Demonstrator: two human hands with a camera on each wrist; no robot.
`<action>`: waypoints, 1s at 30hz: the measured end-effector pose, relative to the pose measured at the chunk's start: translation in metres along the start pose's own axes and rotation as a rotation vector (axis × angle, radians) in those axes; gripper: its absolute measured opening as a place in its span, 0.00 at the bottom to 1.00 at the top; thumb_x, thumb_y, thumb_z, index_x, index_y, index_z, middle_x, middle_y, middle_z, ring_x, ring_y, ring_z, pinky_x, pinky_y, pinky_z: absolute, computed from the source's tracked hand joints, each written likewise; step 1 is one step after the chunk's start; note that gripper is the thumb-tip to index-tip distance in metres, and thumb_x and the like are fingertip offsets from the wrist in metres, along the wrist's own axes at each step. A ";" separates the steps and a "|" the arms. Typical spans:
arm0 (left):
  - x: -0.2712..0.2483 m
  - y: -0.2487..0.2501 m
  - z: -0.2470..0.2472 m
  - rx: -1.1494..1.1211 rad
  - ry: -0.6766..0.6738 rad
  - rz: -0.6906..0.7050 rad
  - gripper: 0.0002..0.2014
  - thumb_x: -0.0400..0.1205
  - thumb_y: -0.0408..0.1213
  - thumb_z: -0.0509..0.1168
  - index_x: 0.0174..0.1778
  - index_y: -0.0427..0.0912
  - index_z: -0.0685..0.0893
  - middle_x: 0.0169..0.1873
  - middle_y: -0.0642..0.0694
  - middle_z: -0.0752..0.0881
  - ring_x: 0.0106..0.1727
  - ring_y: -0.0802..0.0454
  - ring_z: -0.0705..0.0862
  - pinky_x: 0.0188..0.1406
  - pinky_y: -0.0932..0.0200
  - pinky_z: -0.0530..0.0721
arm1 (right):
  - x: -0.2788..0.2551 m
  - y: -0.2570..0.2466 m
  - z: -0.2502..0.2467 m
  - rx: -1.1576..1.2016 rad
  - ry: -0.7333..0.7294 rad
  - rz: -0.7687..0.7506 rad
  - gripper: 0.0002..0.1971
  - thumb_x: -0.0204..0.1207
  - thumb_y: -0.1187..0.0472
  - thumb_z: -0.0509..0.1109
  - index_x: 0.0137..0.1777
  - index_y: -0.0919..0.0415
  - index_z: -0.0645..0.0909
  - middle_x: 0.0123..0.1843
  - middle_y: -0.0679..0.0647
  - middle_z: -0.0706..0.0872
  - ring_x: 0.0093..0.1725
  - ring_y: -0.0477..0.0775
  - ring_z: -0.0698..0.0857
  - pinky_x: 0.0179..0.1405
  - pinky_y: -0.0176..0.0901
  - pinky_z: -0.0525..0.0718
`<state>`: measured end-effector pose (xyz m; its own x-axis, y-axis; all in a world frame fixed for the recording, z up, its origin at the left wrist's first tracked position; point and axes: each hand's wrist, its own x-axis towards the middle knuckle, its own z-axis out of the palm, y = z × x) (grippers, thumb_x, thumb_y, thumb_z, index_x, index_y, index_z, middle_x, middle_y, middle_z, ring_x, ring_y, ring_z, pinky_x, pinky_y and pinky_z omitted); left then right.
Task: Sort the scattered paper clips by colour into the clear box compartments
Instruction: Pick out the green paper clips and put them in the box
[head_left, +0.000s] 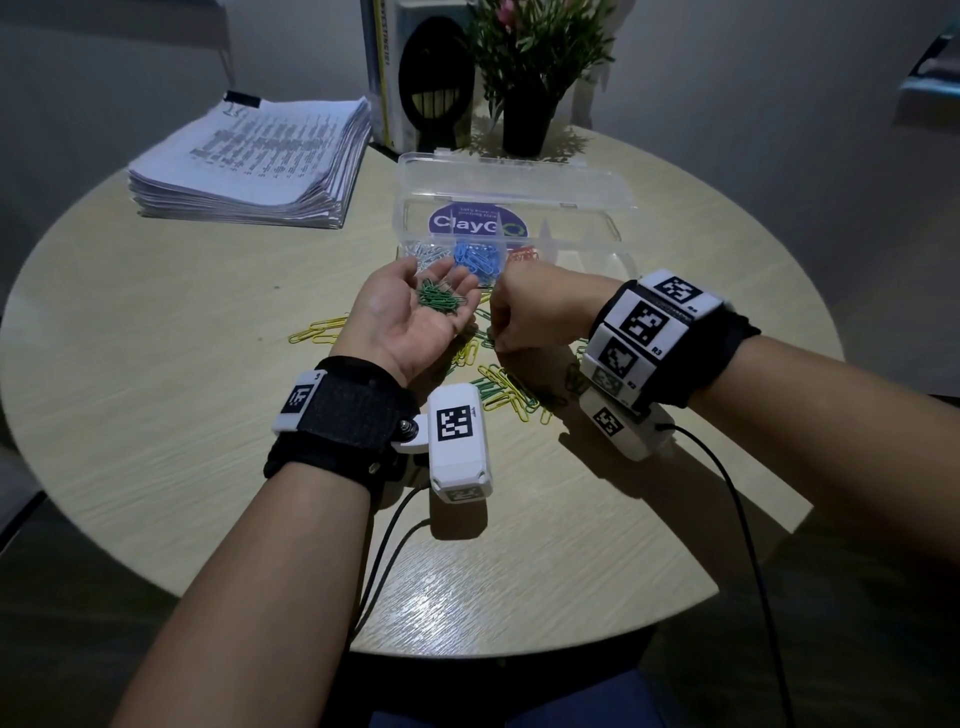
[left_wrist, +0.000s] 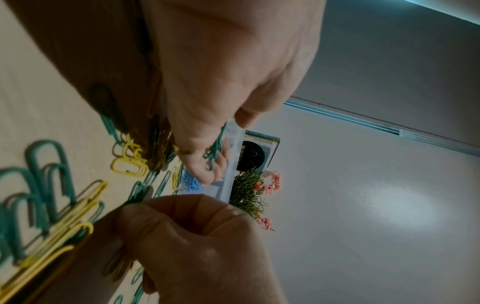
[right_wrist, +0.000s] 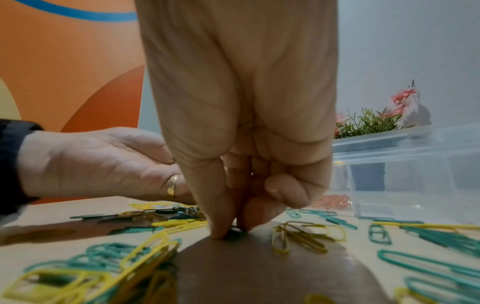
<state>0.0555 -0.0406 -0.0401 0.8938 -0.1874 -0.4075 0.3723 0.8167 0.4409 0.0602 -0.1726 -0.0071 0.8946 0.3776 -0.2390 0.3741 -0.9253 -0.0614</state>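
My left hand (head_left: 415, 306) lies palm up above the table, fingers relaxed, with several green clips (head_left: 439, 301) loose in the palm. Just right of it, my right hand (head_left: 493, 340) points down at the pile. In the right wrist view its thumb and forefinger (right_wrist: 231, 230) pinch a green clip (right_wrist: 235, 233) against the tabletop. Yellow and green clips (head_left: 509, 389) lie scattered under and around both hands. Behind them stands the clear box (head_left: 405, 228), which holds white clips (head_left: 428, 254), blue clips (head_left: 478, 258) and red clips (head_left: 524, 254) in separate compartments.
The box's lid (head_left: 514, 176) is folded open behind it. A thick stack of papers (head_left: 254, 156) sits at the back left. A potted plant (head_left: 527, 119) and a black bookend (head_left: 436, 88) stand at the table's far edge. Camera cables (head_left: 737, 519) trail off the near edge.
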 end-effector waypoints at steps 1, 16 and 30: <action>0.000 0.000 0.000 0.001 0.001 0.000 0.20 0.89 0.42 0.48 0.46 0.31 0.79 0.42 0.36 0.81 0.46 0.43 0.82 0.47 0.49 0.81 | 0.000 0.000 0.000 -0.001 0.006 -0.004 0.15 0.74 0.60 0.74 0.59 0.64 0.86 0.53 0.59 0.89 0.52 0.56 0.86 0.41 0.38 0.78; -0.001 -0.001 0.001 0.002 0.000 0.002 0.20 0.89 0.42 0.48 0.46 0.31 0.79 0.42 0.35 0.81 0.47 0.43 0.82 0.55 0.49 0.79 | 0.000 0.008 0.000 0.064 -0.099 0.061 0.17 0.72 0.56 0.76 0.58 0.64 0.86 0.54 0.57 0.89 0.53 0.55 0.85 0.44 0.42 0.83; -0.001 -0.002 0.001 0.042 0.010 -0.011 0.17 0.88 0.41 0.50 0.47 0.33 0.80 0.41 0.37 0.83 0.45 0.45 0.82 0.47 0.52 0.81 | -0.009 0.002 -0.031 0.436 0.107 0.036 0.01 0.72 0.67 0.73 0.41 0.63 0.86 0.36 0.56 0.89 0.33 0.49 0.85 0.37 0.43 0.85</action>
<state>0.0541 -0.0426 -0.0401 0.8872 -0.1905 -0.4203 0.3922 0.7910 0.4695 0.0607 -0.1764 0.0246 0.9339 0.3255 -0.1480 0.2252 -0.8571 -0.4634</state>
